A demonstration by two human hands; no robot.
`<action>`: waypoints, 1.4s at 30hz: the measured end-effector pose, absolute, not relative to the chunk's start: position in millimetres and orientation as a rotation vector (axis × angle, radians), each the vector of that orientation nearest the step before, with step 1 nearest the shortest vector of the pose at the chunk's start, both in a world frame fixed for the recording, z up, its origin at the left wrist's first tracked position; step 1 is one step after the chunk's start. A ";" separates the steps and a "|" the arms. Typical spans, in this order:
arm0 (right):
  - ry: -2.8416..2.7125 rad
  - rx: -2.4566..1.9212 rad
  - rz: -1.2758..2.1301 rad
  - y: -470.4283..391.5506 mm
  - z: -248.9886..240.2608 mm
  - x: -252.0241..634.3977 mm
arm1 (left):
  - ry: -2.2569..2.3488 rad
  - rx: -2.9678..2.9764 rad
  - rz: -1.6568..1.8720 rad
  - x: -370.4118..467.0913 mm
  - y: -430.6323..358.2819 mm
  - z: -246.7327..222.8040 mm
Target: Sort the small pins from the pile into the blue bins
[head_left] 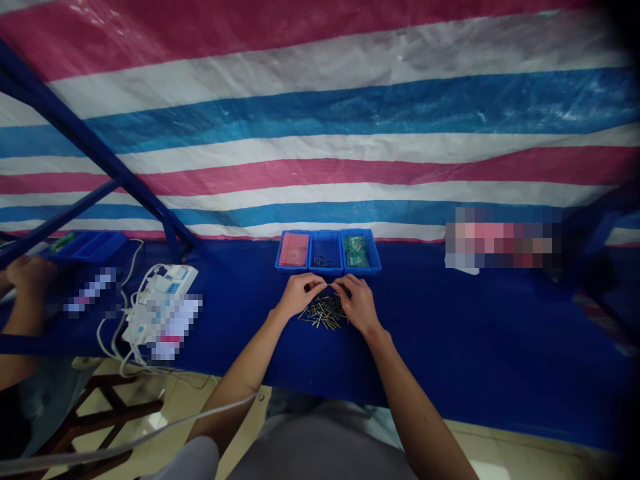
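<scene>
My left hand (301,294) and my right hand (358,301) meet almost fingertip to fingertip over the blue table. Each has thumb and forefinger pinched together; whatever lies between them is too small to make out. Just beneath them spreads a loose pile of thin metallic, pin-like pieces (325,312), gold and silver in tone. Right behind my hands stands a blue tray (326,271) with three compartments. Pink-red flat sheets or bags (295,249) fill the left one, a few dark thin pieces (325,260) lie in the middle one, and green-and-clear small packets (356,252) are in the right one.
A white power strip (173,283) with plugs and cables lies to the left on the blue table (240,313). Further left are another blue tray (93,245) and another person's hand (33,272). A blue metal frame (115,167) slants before the striped tarp (320,160).
</scene>
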State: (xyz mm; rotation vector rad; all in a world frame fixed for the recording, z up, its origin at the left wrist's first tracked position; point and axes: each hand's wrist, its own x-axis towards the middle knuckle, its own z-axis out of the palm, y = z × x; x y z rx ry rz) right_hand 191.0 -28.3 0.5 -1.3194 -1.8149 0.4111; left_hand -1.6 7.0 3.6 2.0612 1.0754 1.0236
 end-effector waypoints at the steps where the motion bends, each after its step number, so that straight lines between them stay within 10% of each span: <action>1: -1.818 -1.319 0.413 -28.4 0.3 190.9 | 1.076 2.061 1.023 -1.5 7.0 3.4; 42: -1.833 -1.328 0.431 -28.4 -0.1 188.7 | 1.100 2.074 0.982 -1.5 7.7 1.9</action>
